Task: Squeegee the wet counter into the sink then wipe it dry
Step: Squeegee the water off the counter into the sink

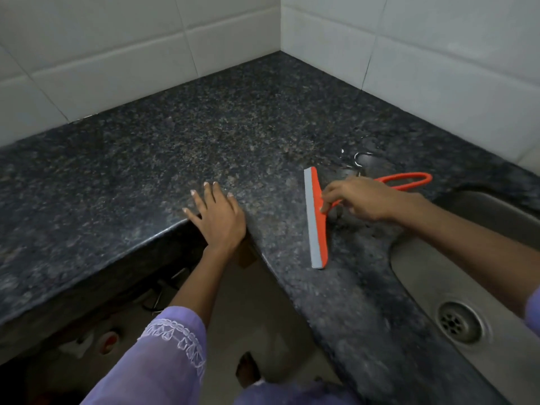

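An orange squeegee (317,220) with a grey rubber blade lies on the dark speckled granite counter (204,135), its looped handle pointing right toward the sink. My right hand (359,200) is over the handle where it joins the blade, its fingers curled round it. My left hand (219,217) rests flat with spread fingers on the counter's inner corner edge. A small puddle of water (359,159) glints just behind the squeegee. The steel sink (415,276) with its round drain (457,321) sits at the right.
White tiled walls (146,54) meet in a corner behind the L-shaped counter. Below the counter edge are the floor and some dim objects (108,340). Lilac sleeves cover both my forearms.
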